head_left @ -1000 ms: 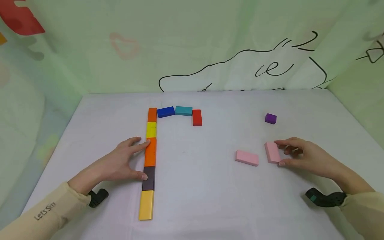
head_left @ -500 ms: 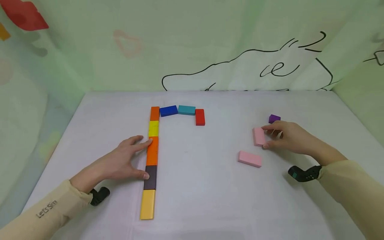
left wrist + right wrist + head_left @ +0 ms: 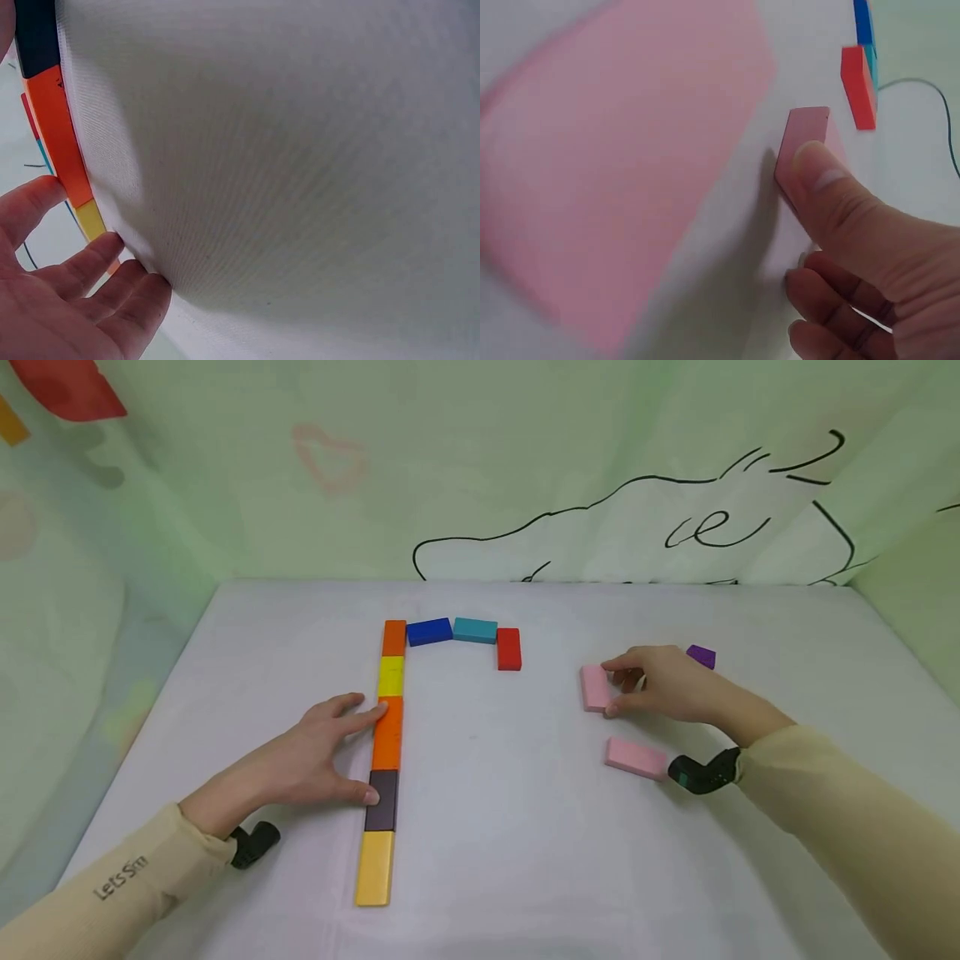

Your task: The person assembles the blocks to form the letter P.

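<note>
My right hand (image 3: pixel 663 683) pinches a pink block (image 3: pixel 594 688) by its ends between thumb and index finger. In the right wrist view the thumb presses against one end of it. A second pink block (image 3: pixel 633 758) lies nearer, below the hand. My left hand (image 3: pixel 311 760) is spread beside a straight column of blocks. Its index fingertip touches the long orange block (image 3: pixel 387 735) and its thumb touches the dark grey block (image 3: pixel 381 802). A yellow block (image 3: pixel 391 677) and a small orange block (image 3: pixel 393 638) continue the column away from me; a light yellow block (image 3: pixel 374 870) ends it nearest me.
From the column's far end, a blue block (image 3: pixel 429 632), a teal block (image 3: pixel 475 630) and a red block (image 3: pixel 509 649) run rightward. A purple block (image 3: pixel 702 656) lies behind the right hand, partly covered by it. A drawn-on cloth (image 3: pixel 525 452) hangs behind the white table.
My right hand has carried the pink block leftward and away from me, past the second pink block toward the red one. The left hand stays on the column. The head view has shifted slightly.
</note>
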Available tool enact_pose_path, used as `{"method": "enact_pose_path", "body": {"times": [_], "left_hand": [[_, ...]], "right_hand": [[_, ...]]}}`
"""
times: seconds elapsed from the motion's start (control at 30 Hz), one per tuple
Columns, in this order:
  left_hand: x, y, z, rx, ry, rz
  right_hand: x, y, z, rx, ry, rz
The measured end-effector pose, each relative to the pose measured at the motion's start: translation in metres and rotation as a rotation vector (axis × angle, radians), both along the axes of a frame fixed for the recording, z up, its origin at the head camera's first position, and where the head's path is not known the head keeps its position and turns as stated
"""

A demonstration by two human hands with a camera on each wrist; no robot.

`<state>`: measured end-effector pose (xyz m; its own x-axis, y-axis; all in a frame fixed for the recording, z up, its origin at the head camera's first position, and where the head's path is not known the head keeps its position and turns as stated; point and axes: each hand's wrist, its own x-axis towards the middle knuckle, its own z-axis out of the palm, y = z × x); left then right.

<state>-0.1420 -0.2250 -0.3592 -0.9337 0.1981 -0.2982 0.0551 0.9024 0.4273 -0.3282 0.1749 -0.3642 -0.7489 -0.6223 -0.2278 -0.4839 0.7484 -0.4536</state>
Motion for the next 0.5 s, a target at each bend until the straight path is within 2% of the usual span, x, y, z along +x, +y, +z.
{"method": "enact_pose_path", "body": {"times": [0.2,0.5], "left_hand": [[0.000,0.000,0.001,0.002,0.002,-0.004],[0.000,0.001,0.001,-0.013,-0.009,0.004]], "right_hand": [[0.009,-0.030,0.004,-0.025,-0.050,0.023],[0.025,-0.069,-0.002,-0.047,-0.062,-0.017]]}}
